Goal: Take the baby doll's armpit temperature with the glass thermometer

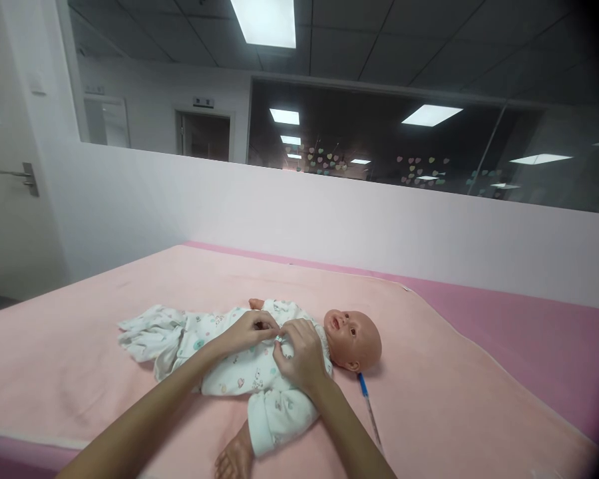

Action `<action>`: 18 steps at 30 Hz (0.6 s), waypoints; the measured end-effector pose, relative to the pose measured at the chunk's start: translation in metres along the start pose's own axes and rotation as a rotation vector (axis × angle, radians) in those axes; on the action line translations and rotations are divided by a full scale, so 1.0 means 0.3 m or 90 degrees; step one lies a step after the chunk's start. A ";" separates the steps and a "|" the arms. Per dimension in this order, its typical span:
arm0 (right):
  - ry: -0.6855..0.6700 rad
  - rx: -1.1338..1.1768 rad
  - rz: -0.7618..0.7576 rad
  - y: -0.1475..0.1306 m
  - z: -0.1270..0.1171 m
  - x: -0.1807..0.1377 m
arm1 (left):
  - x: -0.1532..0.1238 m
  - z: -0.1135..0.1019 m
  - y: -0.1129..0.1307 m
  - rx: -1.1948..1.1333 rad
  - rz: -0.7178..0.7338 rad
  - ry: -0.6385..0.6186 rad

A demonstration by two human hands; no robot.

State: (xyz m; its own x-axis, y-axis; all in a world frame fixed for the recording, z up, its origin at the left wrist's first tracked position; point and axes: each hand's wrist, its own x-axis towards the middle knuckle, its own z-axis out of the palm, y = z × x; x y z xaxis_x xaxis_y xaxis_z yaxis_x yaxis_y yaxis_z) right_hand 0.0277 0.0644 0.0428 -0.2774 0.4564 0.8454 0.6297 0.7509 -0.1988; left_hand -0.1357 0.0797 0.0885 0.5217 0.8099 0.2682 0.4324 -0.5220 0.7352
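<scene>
A baby doll (pixel 357 339) lies on its back, head toward the right, dressed in a white printed baby outfit (pixel 239 369). Over its chest, my left hand (pixel 252 329) pinches the front of the outfit with thumb and fingertips. Right beside it, my right hand (pixel 302 352) grips the cloth near the neck, its fingertips almost meeting those of the left. A small bit of white fabric shows between the two hands; any fastener there is too small to make out. The outfit's leg end lies loose and crumpled at the left. One doll hand sticks out of the near sleeve.
A pink cloth (pixel 454 406) covers the padded surface, with a darker pink edge (pixel 504 332) along the back and right. A blue-capped pen-like stick (pixel 368 399) lies beside the doll's head. Behind stands a white wall (pixel 329 219) with windows above; a door (pixel 10 173) is at the left.
</scene>
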 end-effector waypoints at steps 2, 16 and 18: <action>0.005 -0.001 -0.005 -0.001 -0.002 -0.001 | 0.001 -0.001 0.001 -0.015 0.012 -0.008; 0.033 0.135 0.053 0.003 -0.005 0.011 | -0.003 0.009 -0.001 -0.050 0.058 0.097; 0.051 0.148 0.062 0.006 0.000 0.008 | -0.003 0.008 0.002 -0.059 0.066 0.096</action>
State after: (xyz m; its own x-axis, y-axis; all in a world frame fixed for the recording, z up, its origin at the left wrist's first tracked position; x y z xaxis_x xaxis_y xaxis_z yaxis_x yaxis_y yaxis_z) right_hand 0.0282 0.0670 0.0443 -0.1602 0.4993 0.8515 0.4648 0.7992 -0.3811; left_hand -0.1342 0.0782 0.0872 0.4405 0.7881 0.4300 0.3092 -0.5828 0.7515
